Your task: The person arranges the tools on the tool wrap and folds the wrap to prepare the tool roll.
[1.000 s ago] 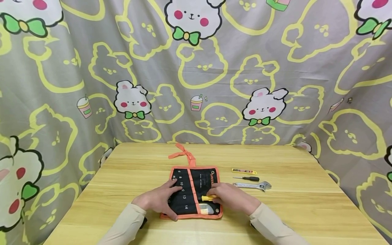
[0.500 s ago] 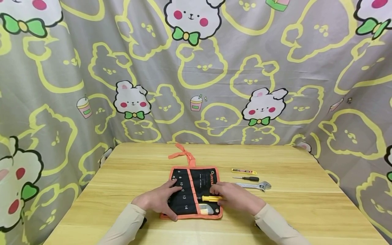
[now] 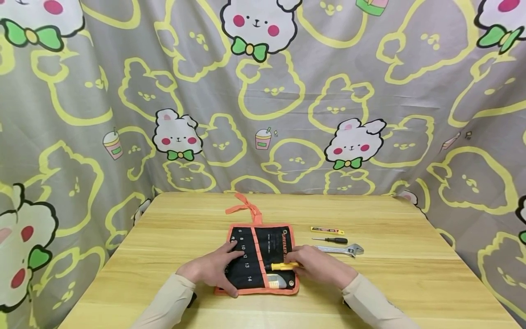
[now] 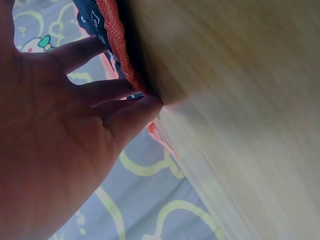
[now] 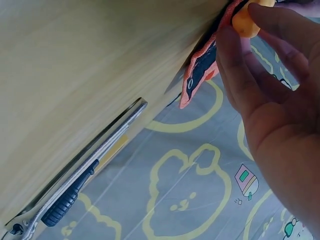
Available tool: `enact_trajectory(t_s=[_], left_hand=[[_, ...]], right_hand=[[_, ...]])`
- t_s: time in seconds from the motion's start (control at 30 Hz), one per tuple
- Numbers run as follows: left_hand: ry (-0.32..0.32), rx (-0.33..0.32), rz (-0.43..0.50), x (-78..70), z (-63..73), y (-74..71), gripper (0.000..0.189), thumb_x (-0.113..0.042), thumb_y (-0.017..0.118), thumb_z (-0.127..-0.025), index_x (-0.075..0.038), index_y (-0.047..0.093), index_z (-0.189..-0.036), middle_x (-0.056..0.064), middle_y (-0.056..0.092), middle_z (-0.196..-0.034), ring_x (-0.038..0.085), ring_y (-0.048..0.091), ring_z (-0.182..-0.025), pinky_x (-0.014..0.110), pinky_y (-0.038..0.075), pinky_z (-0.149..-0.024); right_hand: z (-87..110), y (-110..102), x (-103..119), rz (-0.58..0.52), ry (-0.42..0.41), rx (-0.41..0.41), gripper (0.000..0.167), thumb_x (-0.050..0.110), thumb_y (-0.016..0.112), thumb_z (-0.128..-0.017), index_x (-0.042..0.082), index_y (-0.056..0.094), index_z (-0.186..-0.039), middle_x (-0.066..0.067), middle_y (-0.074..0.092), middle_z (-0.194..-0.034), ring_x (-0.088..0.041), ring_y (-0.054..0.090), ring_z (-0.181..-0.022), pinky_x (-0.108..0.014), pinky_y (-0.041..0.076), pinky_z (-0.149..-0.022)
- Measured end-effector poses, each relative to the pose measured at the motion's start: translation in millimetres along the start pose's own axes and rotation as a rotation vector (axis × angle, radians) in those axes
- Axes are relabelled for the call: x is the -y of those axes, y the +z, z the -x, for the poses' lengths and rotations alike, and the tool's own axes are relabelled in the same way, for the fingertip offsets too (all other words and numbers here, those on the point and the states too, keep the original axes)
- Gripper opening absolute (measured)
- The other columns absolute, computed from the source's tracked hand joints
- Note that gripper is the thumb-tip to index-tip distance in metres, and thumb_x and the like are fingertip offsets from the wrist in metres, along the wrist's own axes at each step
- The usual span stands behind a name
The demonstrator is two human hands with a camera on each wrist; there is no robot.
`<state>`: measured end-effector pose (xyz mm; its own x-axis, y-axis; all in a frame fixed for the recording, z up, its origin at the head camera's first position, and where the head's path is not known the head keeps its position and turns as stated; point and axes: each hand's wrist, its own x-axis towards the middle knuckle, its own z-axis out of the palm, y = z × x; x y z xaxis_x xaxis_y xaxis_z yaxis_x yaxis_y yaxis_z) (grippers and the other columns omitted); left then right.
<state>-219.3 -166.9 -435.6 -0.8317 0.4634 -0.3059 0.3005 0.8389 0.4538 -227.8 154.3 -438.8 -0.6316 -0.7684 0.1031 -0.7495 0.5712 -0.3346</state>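
Observation:
A black tool pouch [image 3: 274, 246] with orange edging and numbered slots lies spread on the table. My left hand [image 3: 213, 267] rests on its left part, fingers spread and thumb on the near edge; the left wrist view shows the fingers on the pouch's edge [image 4: 117, 45]. My right hand [image 3: 318, 265] pinches the end of a yellow-handled screwdriver [image 3: 283, 266], also in the right wrist view as a yellow handle [image 5: 246, 24]. The screwdriver's shaft goes into a pouch pocket, so its tip is hidden. Below it, a utility knife [image 3: 276, 281] sits partly inside a pocket.
To the right of the pouch lie an adjustable wrench [image 3: 349, 250], a small black-handled screwdriver [image 3: 334, 240] and a yellow flat packet [image 3: 326, 230]. The pouch's orange tie strap [image 3: 250, 208] extends toward the back. A patterned curtain [image 3: 263, 105] surrounds the wooden table [image 3: 172, 219].
The right hand has drawn back to the right along the yellow handle, which shows more of its length, with its black collar now visible. The left hand has stayed in place.

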Motion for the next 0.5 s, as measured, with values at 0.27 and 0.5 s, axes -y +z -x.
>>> enact_trajectory(t_s=[0.27,0.5], left_hand=[[-0.001,-0.003,0.003,-1.2,1.7,-0.4,0.102,-0.048,0.095,-0.067,-0.017,0.049,-0.152,0.013,0.022,-0.169,0.040,0.024,-0.154,0.060,0.036,-0.116],[-0.005,-0.008,0.003,-1.7,1.6,0.0,0.102,-0.047,0.095,-0.066,-0.018,0.049,-0.152,0.013,0.022,-0.169,0.040,0.025,-0.154,0.061,0.037,-0.115]], right_hand=[[-3.6,-1.4,1.4,0.022,0.001,0.022,0.020,0.004,0.071,-0.095,0.014,0.077,-0.111,0.001,0.075,-0.108,-0.004,0.068,-0.096,-0.022,0.058,-0.076],[-8.1,1.1,4.4,0.017,0.005,0.025,0.021,0.006,0.073,-0.095,0.014,0.078,-0.112,0.003,0.075,-0.108,-0.004,0.068,-0.095,-0.021,0.058,-0.077]])
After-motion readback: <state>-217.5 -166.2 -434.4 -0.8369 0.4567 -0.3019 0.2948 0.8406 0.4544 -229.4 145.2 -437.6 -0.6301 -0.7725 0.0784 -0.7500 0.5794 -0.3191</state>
